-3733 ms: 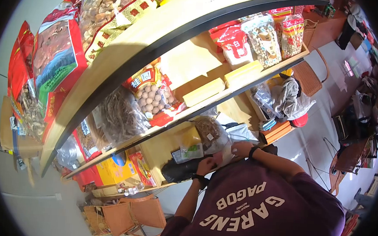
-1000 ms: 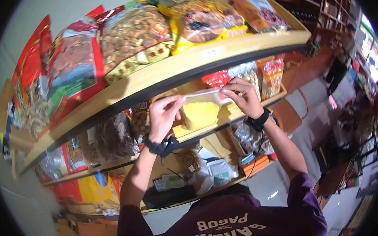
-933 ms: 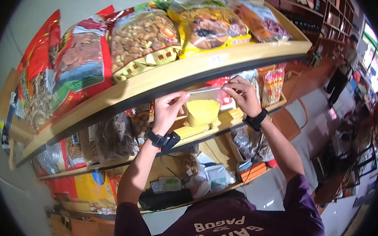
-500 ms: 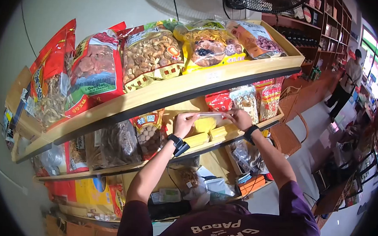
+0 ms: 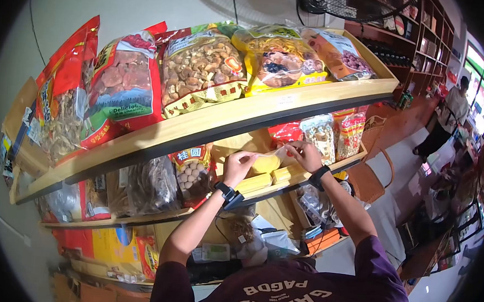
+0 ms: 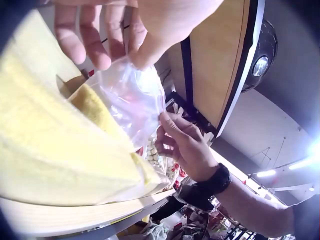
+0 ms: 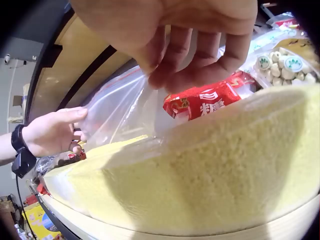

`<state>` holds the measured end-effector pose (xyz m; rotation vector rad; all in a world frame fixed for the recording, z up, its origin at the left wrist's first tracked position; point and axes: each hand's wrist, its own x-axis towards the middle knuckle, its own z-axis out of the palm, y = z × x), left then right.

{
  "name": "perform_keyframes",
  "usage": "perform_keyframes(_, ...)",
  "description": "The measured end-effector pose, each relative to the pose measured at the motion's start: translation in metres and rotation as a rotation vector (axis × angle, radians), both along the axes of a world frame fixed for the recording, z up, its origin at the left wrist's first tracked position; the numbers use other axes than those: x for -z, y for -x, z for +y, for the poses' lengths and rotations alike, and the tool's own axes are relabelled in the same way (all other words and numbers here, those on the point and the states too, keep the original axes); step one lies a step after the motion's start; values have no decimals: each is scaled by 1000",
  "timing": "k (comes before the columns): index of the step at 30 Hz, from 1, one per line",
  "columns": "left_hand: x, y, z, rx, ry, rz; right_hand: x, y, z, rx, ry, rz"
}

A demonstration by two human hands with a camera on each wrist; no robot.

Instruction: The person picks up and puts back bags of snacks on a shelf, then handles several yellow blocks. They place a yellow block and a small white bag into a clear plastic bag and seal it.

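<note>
A clear zip bag (image 5: pixel 267 162) with yellow contents is stretched between both hands at the middle shelf, behind two yellow packs (image 5: pixel 287 174) along its front edge. My left hand (image 5: pixel 240 168) pinches one top corner of the bag between thumb and fingers. The opposite top corner is pinched by my right hand (image 5: pixel 306 156). In the right wrist view, the bag's upper part (image 7: pixel 120 107) is slack clear plastic with a red line along its top. One large yellow pack (image 7: pixel 215 170) hides its lower part there.
A red bag (image 5: pixel 285 132) and bags of pale pieces (image 5: pixel 318 138) stand to the right; a bag of round brown fruit (image 5: pixel 190 175) stands left. The upper shelf's edge (image 5: pixel 284 101) overhangs the hands, with large food bags above. A person (image 5: pixel 449 116) stands far right.
Both hands rose from low near the body to the middle shelf, holding the yellow-filled bag up. In the last second the bag has sunk behind the front packs, both hands still on its corners.
</note>
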<state>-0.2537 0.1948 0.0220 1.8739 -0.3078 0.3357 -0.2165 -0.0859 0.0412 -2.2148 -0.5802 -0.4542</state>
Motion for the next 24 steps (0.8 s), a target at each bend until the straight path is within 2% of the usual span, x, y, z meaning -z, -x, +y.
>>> perform_keyframes(2, 14, -2, 3, -47, 30, 26, 9, -5, 2, -15, -37, 16)
perform_keyframes(5, 34, -7, 4, -75, 39, 18, 25, -13, 6, -84, -251, 223)
perform_keyframes(6, 48, -9, 2, -76, 150, 75, 43, -19, 10, -113, -339, 182)
perform_keyframes(10, 39, 2, -2, -101, -76, 134, 28, -2, 12, 1, -1, 211)
perform_keyframes(12, 33, 4, -3, -106, -143, 180, 51, -17, 13, -58, -182, 231)
perform_keyframes(15, 31, 7, -6, -104, -47, 182, 55, -17, 14, -147, -373, 226)
perform_keyframes(17, 35, 9, -6, -53, 45, 82, 52, -17, 16, -224, -488, 203)
perform_keyframes(18, 37, 9, -7, -11, 114, 57, 50, -17, 11, -222, -508, 352)
perform_keyframes(19, 38, 10, -7, 30, 183, 31, 51, -18, 8, -241, -540, 378)
perform_keyframes(21, 44, 11, -7, 21, 143, 49, 52, -20, 6, -283, -600, 427)
perform_keyframes(24, 38, 14, -7, -4, 57, 80, 50, -20, 7, -220, -628, 426)
